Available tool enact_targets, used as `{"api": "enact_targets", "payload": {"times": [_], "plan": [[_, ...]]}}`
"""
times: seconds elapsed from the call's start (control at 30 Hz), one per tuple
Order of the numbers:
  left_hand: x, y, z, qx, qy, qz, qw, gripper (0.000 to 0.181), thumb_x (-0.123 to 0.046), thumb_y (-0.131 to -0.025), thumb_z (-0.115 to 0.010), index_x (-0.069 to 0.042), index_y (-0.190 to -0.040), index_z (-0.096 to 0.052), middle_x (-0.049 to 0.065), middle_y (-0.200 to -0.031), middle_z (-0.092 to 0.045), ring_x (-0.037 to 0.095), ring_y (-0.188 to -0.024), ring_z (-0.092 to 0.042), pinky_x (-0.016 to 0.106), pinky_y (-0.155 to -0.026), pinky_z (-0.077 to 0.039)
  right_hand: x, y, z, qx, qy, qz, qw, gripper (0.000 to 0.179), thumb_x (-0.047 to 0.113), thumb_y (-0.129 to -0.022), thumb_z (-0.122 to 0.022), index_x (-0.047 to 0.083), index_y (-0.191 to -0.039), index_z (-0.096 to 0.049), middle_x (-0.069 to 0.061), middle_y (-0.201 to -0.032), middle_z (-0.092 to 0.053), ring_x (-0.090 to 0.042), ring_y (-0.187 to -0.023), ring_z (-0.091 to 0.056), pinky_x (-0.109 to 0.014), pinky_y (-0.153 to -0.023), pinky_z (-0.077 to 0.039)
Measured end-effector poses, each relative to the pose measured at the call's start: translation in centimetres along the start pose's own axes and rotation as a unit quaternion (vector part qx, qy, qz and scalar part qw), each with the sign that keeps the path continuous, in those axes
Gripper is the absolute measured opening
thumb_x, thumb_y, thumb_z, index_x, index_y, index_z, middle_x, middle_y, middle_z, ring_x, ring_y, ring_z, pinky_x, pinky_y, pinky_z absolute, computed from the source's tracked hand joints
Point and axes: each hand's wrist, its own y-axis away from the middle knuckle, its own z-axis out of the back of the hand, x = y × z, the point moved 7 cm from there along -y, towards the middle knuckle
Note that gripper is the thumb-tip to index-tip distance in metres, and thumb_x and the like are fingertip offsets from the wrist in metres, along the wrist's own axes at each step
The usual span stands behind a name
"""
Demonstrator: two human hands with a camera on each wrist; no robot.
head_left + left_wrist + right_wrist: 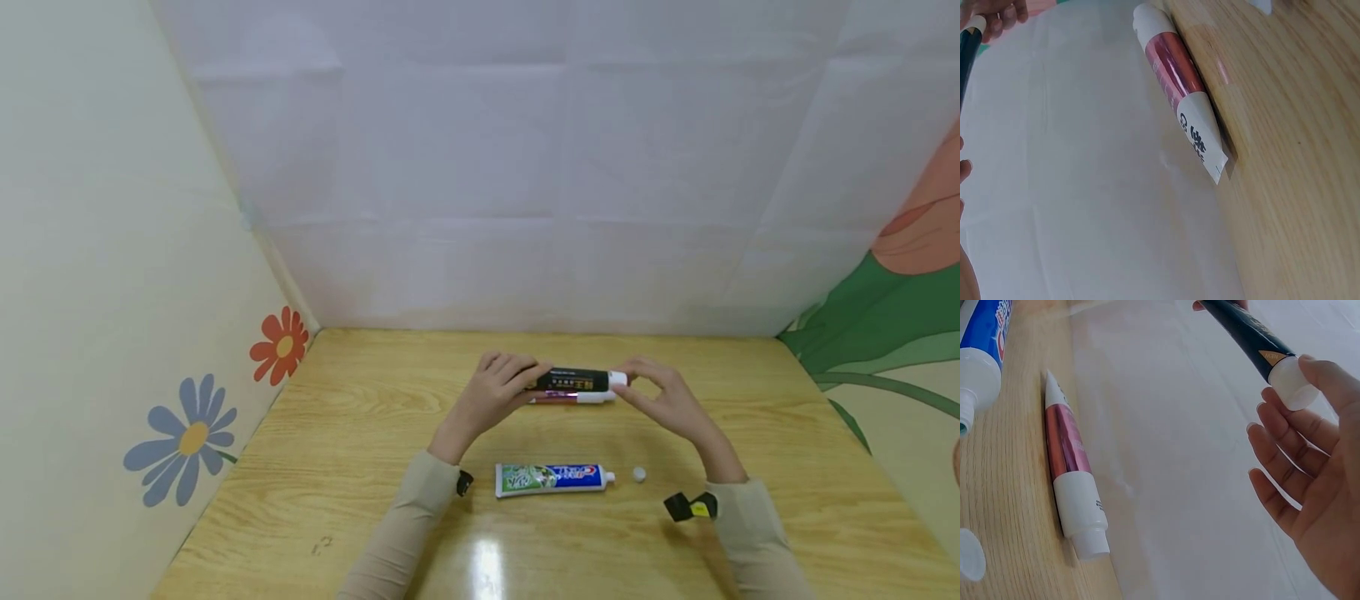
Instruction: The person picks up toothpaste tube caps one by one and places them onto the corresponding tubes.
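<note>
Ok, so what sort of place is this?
Possibly a makeshift indoor recording corner, though I can't be sure: a creased pale sheet hangs behind a wood-patterned table, and a blue flower decorates the side wall.

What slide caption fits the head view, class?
Hands hold a black tube; an uncapped tube lies beside a white cap.

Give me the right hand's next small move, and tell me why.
Probably a gentle twist of the white cap: the right hand pinches it while the left hand holds the dark tube. Below them, the blue-and-green tube lies with its nozzle bare and a loose cap just beyond, which suggests this one may be due for opening too.
</note>
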Motion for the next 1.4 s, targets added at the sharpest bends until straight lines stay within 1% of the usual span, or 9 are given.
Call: {"api": "enact_targets", "payload": {"times": [0.4,0.63,0.7,0.83,0.9,1.03,1.1,1.27,1.4], "plan": [[-0.04,-0.04,0.0,0.001,-0.001,-0.001,1.0,0.044,-0.036,-0.087,-0.062,-0.016,-0.126,-0.057,-0.001,-0.11,-0.06,0.014,-0.094,-0.054,0.03,-0.081,-0.039,-0.06,0.14,0.03,0.006,0.001,-0.018,0.9998,0.016,0.001,-0.086,-0.062,0.005,-0.1,-0.067,-0.003,-0.095,-0.064,-0.007,-0.084,-0.054,-0.032,-0.078,-0.045],[0.0,-0.09,-0.12,0.0,-0.003,-0.003,1.0,0.053,-0.03,-0.075,-0.075,-0.015,-0.124,-0.059,-0.001,-0.11,-0.06,0.014,-0.094,-0.053,0.03,-0.081,-0.039,-0.34,0.27,0.11,0.008,0.014,-0.015,0.9997,0.018,0.003,-0.085,-0.064,0.006,-0.102,-0.067,-0.001,-0.095,-0.062,-0.007,-0.082,-0.053,-0.03,-0.078,-0.043],[0.01,-0.07,-0.11,-0.001,-0.003,-0.004,1.0,0.051,-0.031,-0.077,-0.074,-0.015,-0.124,-0.059,-0.001,-0.11,-0.06,0.014,-0.094,-0.053,0.03,-0.08,-0.039,-0.33,0.25,0.12,0.007,0.013,-0.014,0.9998,0.018,0.003,-0.085,-0.064,0.006,-0.102,-0.067,0.0,-0.094,-0.062,-0.007,-0.082,-0.053,-0.03,-0.078,-0.043],[-0.02,-0.02,-0.05,0.004,-0.005,-0.003,1.0,0.044,-0.035,-0.085,-0.065,-0.015,-0.124,-0.059,-0.001,-0.11,-0.06,0.014,-0.094,-0.053,0.03,-0.081,-0.039,-0.22,0.22,0.11,0.009,0.013,-0.013,0.9998,0.018,0.002,-0.084,-0.064,0.006,-0.102,-0.067,0.0,-0.093,-0.062,-0.008,-0.082,-0.053,-0.031,-0.078,-0.044],[-0.04,-0.01,-0.03,0.003,-0.005,-0.003,1.0,0.046,-0.033,-0.083,-0.068,-0.015,-0.124,-0.059,-0.001,-0.11,-0.06,0.014,-0.094,-0.053,0.03,-0.08,-0.039,-0.22,0.21,0.08,0.011,0.011,-0.018,0.9997,0.018,0.002,-0.085,-0.064,0.006,-0.102,-0.067,-0.001,-0.094,-0.062,-0.008,-0.082,-0.053,-0.031,-0.078,-0.044],[-0.04,0.0,-0.05,0.002,-0.005,-0.004,1.0,0.058,-0.029,-0.072,-0.078,-0.015,-0.125,-0.058,-0.001,-0.11,-0.059,0.014,-0.093,-0.053,0.03,-0.08,-0.039,-0.27,0.18,0.01,0.014,0.012,-0.025,0.9995,0.018,0.002,-0.085,-0.063,0.006,-0.102,-0.067,-0.002,-0.095,-0.063,-0.007,-0.083,-0.053,-0.028,-0.077,-0.044],[-0.04,0.0,-0.09,0.002,-0.005,-0.004,1.0,0.06,-0.029,-0.071,-0.079,-0.016,-0.126,-0.057,-0.001,-0.11,-0.059,0.014,-0.093,-0.053,0.03,-0.08,-0.039,-0.31,0.16,0.01,0.015,0.009,-0.022,0.9996,0.018,0.002,-0.085,-0.064,0.006,-0.102,-0.067,-0.002,-0.095,-0.063,-0.007,-0.082,-0.053,-0.027,-0.077,-0.044],[-0.13,0.0,-0.15,0.005,-0.004,-0.006,1.0,0.062,-0.029,-0.071,-0.078,-0.016,-0.127,-0.056,-0.001,-0.11,-0.059,0.014,-0.094,-0.053,0.03,-0.08,-0.038,-0.39,0.22,0.11,0.017,0.002,-0.007,0.9998,0.019,0.002,-0.082,-0.067,0.007,-0.1,-0.067,-0.001,-0.092,-0.062,-0.01,-0.08,-0.054,-0.026,-0.076,-0.043],[-0.16,-0.02,-0.14,0.002,-0.001,-0.008,1.0,0.057,-0.032,-0.075,-0.075,-0.016,-0.127,-0.056,-0.001,-0.11,-0.06,0.013,-0.095,-0.053,0.03,-0.081,-0.038,-0.36,0.25,0.25,0.016,0.003,-0.003,0.9999,0.021,0.003,-0.081,-0.069,0.008,-0.101,-0.067,0.0,-0.091,-0.062,-0.013,-0.08,-0.055,-0.026,-0.078,-0.042]]}}
